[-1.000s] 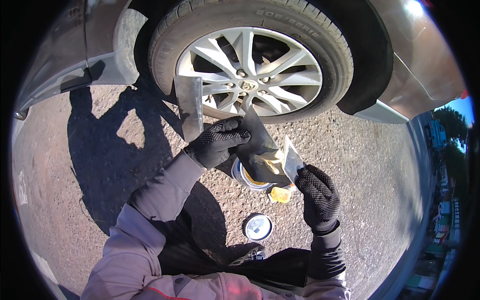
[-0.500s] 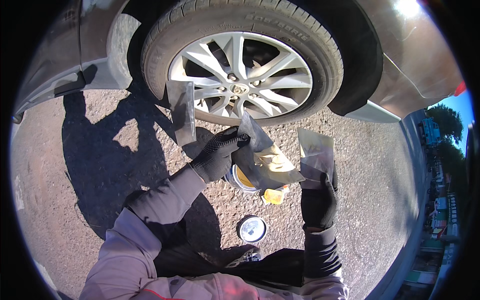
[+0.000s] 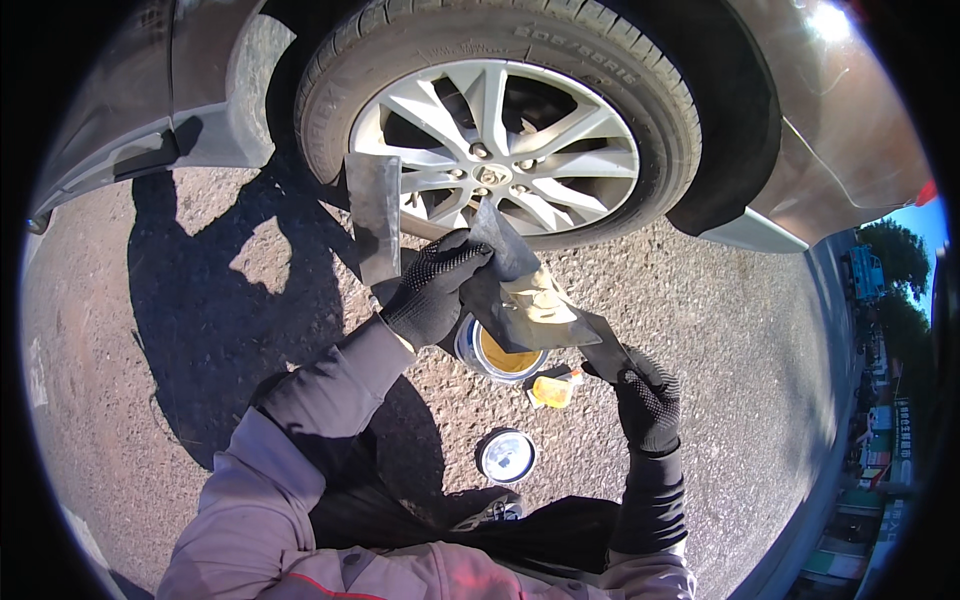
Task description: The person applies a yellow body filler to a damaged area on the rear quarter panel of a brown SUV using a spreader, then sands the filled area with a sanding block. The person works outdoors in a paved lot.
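A dark, flat sheet (image 3: 510,247) is pinched at its left edge by my left hand (image 3: 430,288), which wears a black dotted glove. Pale yellow paste (image 3: 541,298) is smeared on it. My right hand (image 3: 650,405), gloved too, grips a thin scraper (image 3: 606,350), seen nearly edge-on at the sheet's lower right corner. Whether the two touch, I cannot tell. Beneath the sheet stands an open tin (image 3: 467,352) with yellow-brown contents. A grey rectangular plate (image 3: 375,218) is upright in front of the tyre, beside my left hand; what supports it is unclear.
A car wheel (image 3: 490,178) with silver spokes fills the far side, below brown bodywork (image 3: 835,110). On the rough ground lie a small yellow-orange packet (image 3: 552,391) and a round lid (image 3: 508,457), close to my shoe (image 3: 500,511).
My right hand has turned the scraper from face-on to nearly edge-on and brought it left to the sheet's corner. More of the tin shows now. My left hand keeps its hold.
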A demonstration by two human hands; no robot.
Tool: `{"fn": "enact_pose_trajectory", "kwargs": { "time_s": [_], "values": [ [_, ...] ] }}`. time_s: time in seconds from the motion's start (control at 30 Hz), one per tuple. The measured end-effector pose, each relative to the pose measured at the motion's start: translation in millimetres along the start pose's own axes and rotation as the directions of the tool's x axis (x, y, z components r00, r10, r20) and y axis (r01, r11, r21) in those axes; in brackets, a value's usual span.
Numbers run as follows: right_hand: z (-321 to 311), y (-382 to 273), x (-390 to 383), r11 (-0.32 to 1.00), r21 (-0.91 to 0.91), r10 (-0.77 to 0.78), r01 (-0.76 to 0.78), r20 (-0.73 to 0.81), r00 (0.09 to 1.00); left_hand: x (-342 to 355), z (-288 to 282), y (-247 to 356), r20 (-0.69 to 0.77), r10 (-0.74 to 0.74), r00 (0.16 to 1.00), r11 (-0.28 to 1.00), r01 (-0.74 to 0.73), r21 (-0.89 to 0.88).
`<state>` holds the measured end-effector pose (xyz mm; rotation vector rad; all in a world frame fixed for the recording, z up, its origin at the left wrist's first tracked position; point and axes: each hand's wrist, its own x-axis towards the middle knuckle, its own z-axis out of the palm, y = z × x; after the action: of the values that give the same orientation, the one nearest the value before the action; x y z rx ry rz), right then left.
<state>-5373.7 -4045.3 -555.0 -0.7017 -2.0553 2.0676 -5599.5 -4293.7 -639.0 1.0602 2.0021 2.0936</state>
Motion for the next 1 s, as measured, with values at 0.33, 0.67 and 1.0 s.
{"fn": "enact_pose_trajectory", "kwargs": {
  "time_s": [0.33, 0.67, 1.0],
  "values": [
    [27, 1, -8, 0.916, 0.386, -0.176, 0.112, 0.136, 0.975, -7, 18, 6, 0.119, -0.368, 0.922, 0.827, 0.383, -0.411],
    [-6, 16, 19, 0.916, 0.386, -0.066, 0.114, -0.135, 0.989, 0, -2, -9, 0.032, 0.169, 0.985, 0.958, -0.172, 0.229],
    [14, 16, -7, 0.966, 0.258, -0.102, 0.037, 0.245, 0.964, -6, 11, 13, 0.276, -0.458, 0.845, 0.396, 0.472, -0.788]
  ]
}}
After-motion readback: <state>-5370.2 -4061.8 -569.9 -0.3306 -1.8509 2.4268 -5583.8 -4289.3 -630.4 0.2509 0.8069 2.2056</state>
